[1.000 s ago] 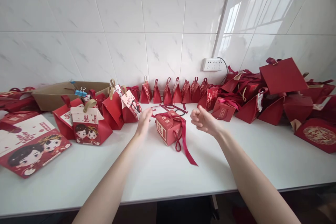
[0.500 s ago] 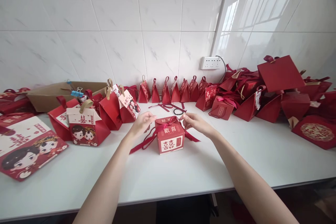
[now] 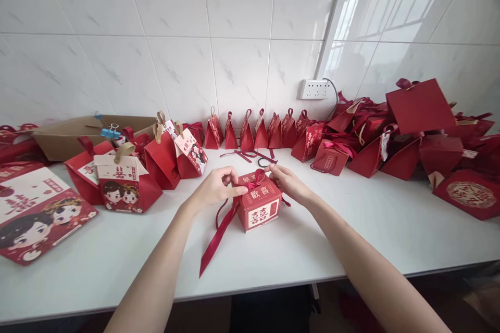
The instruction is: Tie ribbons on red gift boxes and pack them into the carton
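A small red gift box (image 3: 261, 207) with white and gold Chinese characters stands upright on the white table in front of me. A dark red ribbon (image 3: 219, 243) is tied over its lid, with a small loop on top and one long tail hanging to the left onto the table. My left hand (image 3: 219, 186) is closed at the lid's left edge, thumb and finger pinching the ribbon. At the right back corner, my right hand (image 3: 288, 182) is closed with its fingertips on the ribbon beside the loop. A twisted red cord (image 3: 219, 214) shows at the box's left.
Behind the box lie loose ribbon pieces (image 3: 250, 156) and a black ring (image 3: 264, 163). A row of red triangular boxes (image 3: 247, 135) lines the wall. More gift boxes (image 3: 127, 187) and a cardboard tray (image 3: 70, 138) stand left; a heap of red boxes (image 3: 417, 109) fills the right.
Both hands have come in closer to the lid, the left moving right onto it. The box has turned slightly, and the left ribbon tail now hangs forward toward me.
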The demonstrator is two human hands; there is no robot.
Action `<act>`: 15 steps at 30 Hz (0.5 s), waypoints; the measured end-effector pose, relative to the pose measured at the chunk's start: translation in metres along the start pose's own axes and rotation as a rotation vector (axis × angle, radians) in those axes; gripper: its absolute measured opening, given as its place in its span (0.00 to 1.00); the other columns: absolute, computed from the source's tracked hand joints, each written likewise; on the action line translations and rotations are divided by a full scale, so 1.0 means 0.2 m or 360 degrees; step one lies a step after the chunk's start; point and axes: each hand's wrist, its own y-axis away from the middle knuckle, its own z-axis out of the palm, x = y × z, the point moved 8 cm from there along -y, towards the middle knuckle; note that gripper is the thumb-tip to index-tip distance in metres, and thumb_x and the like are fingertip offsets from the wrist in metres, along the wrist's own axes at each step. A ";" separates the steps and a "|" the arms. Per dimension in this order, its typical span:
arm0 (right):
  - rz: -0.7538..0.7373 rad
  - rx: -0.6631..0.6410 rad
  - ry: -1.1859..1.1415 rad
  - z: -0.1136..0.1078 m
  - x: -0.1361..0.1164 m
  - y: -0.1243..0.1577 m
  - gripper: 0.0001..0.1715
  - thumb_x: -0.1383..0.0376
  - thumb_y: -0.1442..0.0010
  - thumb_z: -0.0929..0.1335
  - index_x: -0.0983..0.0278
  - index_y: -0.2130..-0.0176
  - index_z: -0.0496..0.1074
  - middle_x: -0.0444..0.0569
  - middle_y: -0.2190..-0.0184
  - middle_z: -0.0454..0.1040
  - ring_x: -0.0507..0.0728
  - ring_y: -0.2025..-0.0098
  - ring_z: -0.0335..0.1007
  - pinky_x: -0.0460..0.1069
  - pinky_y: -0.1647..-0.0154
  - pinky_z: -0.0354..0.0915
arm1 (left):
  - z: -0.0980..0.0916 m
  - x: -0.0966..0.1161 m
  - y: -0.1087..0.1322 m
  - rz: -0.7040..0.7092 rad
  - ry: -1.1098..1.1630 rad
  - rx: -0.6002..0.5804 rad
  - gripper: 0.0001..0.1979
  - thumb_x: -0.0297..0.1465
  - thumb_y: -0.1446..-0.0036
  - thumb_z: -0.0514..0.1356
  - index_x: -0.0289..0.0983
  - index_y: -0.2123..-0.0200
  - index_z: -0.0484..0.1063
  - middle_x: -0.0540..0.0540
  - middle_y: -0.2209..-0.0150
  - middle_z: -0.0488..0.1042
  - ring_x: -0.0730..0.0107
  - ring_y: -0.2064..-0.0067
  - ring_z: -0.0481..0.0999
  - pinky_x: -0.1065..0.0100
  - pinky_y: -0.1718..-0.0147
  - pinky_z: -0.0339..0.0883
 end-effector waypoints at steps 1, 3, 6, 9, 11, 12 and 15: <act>0.0008 -0.0014 0.0020 0.00 0.00 0.00 0.25 0.45 0.49 0.67 0.64 0.68 0.66 0.41 0.77 0.68 0.50 0.76 0.65 0.45 0.74 0.60 | -0.01 0.00 0.00 -0.0021 0.0014 0.0006 0.16 0.40 0.57 0.65 0.37 0.76 0.64 0.55 0.78 0.58 0.77 0.75 0.56 0.73 0.76 0.52; -0.0020 -0.0008 0.0104 0.00 -0.02 0.01 0.22 0.49 0.49 0.68 0.64 0.72 0.63 0.42 0.75 0.68 0.51 0.73 0.66 0.46 0.70 0.62 | -0.04 -0.01 0.01 -0.0102 0.0098 0.0019 0.18 0.42 0.57 0.65 0.37 0.76 0.62 0.56 0.78 0.57 0.77 0.76 0.57 0.74 0.77 0.52; -0.0183 0.0037 0.0136 -0.01 -0.08 0.02 0.16 0.54 0.49 0.69 0.63 0.66 0.66 0.46 0.64 0.72 0.54 0.62 0.69 0.50 0.60 0.64 | -0.05 -0.06 0.04 -0.0397 0.0139 -0.0133 0.22 0.48 0.55 0.61 0.36 0.80 0.60 0.55 0.83 0.58 0.77 0.79 0.60 0.73 0.77 0.54; -0.0251 -0.0008 0.0069 0.01 -0.09 0.02 0.22 0.58 0.49 0.69 0.59 0.53 0.67 0.49 0.49 0.68 0.57 0.51 0.66 0.52 0.52 0.63 | 0.02 -0.11 0.11 -0.0712 0.0075 -0.0572 0.26 0.53 0.54 0.57 0.35 0.83 0.64 0.49 0.83 0.66 0.74 0.81 0.63 0.70 0.77 0.58; -0.0202 -0.0043 0.0101 0.03 -0.08 0.01 0.23 0.58 0.49 0.68 0.60 0.53 0.67 0.50 0.50 0.69 0.58 0.51 0.67 0.53 0.53 0.63 | 0.06 -0.10 0.13 -0.0707 0.0046 -0.0769 0.25 0.53 0.55 0.60 0.34 0.81 0.67 0.48 0.80 0.69 0.74 0.81 0.65 0.70 0.77 0.59; -0.0197 -0.0028 0.0138 0.03 -0.08 0.01 0.22 0.58 0.49 0.68 0.61 0.55 0.68 0.51 0.53 0.71 0.58 0.53 0.68 0.53 0.54 0.64 | 0.07 -0.09 0.13 -0.0647 0.0021 -0.0798 0.24 0.51 0.56 0.61 0.34 0.80 0.67 0.49 0.80 0.69 0.74 0.80 0.64 0.70 0.77 0.58; -0.0316 0.0084 0.0253 0.02 -0.12 0.02 0.16 0.56 0.50 0.68 0.64 0.64 0.71 0.51 0.59 0.73 0.58 0.58 0.69 0.52 0.56 0.64 | 0.07 -0.07 0.09 -0.0471 -0.0044 -0.0704 0.20 0.47 0.56 0.63 0.35 0.81 0.68 0.53 0.82 0.63 0.76 0.79 0.59 0.72 0.79 0.52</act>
